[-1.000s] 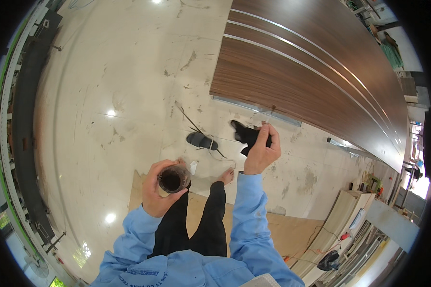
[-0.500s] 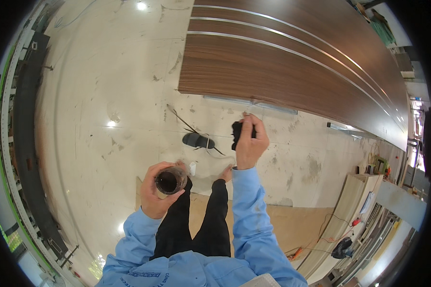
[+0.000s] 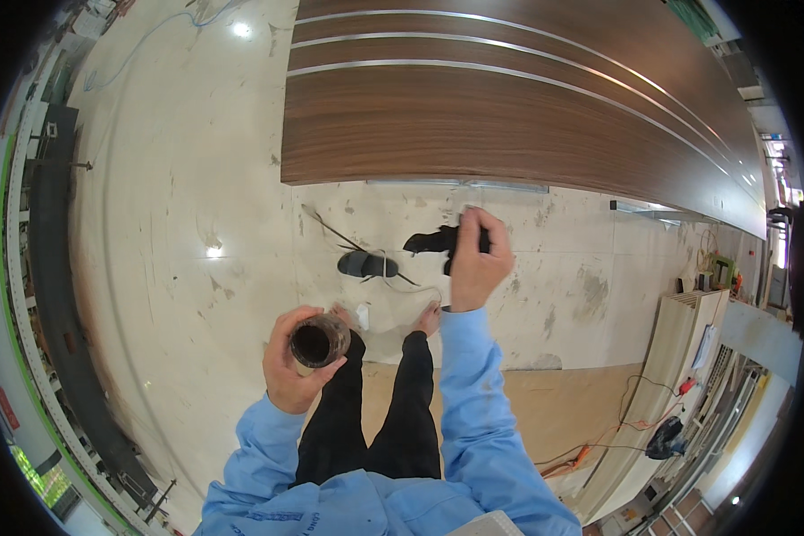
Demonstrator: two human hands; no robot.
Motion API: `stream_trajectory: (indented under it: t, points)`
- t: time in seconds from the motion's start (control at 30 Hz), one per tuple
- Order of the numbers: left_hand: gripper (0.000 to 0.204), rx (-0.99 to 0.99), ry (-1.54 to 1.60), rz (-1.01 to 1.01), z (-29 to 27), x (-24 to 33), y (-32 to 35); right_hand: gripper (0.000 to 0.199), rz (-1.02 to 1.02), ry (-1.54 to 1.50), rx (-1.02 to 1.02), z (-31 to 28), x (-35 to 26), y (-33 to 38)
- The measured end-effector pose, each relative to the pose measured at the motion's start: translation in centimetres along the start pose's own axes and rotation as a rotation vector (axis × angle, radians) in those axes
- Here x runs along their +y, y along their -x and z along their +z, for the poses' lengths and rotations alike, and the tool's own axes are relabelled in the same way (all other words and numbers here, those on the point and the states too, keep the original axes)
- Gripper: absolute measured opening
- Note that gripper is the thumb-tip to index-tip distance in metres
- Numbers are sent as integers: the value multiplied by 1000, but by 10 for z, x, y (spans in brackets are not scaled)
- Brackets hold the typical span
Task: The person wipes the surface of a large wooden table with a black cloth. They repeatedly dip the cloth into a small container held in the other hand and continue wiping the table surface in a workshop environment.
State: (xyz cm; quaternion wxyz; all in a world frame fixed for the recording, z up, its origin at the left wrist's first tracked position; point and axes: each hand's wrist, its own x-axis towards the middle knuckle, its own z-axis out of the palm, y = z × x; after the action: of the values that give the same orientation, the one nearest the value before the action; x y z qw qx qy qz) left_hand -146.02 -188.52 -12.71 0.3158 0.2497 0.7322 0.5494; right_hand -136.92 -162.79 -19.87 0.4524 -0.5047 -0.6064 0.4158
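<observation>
In my left hand [image 3: 283, 380] is a clear round jar [image 3: 318, 343] with dark contents, my fingers wrapped round its side and its open top facing up. My right hand [image 3: 482, 268] pinches a black cloth [image 3: 433, 240]. Part of the cloth hangs out to the left of my fingers, above the floor. Just beyond the cloth lies the near edge of a large brown wood-grain panel [image 3: 482, 121] with several silver strips along it; I cannot tell whether the cloth touches it.
A dark slipper [image 3: 355, 264] lies on the pale, stained floor beyond my bare feet, with thin dark strips and a light cord around it. At the right stand stacked boards [image 3: 679, 348] with cables and a black bag [image 3: 665, 439]. A long dark beam [image 3: 58, 268] runs along the left.
The black cloth has spread out to the left of my right hand, which has shifted slightly right. My left hand still holds the jar. The view has turned a little, so the panel sits further left.
</observation>
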Motion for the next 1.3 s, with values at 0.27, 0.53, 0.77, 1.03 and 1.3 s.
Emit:
stream_trajectory:
  t: [0.27,0.53,0.77,1.03,1.3]
  points:
    - [70,-21,-25,7,14,4,-1,9,30,-18,-47,-15,5,-11]
    - [71,-29,-17,10,24,4,-4,7,10,-21,130,-38,16,-37]
    - [68,-33,-11,29,39,12,-6,8,-77,25,76,-51,27,-45]
    - [68,-55,-8,26,54,15,-10,13,1,49,197,-126,53,-107]
    - [73,-107,-71,15,83,24,-18,15,-10,107,282,-168,58,-155]
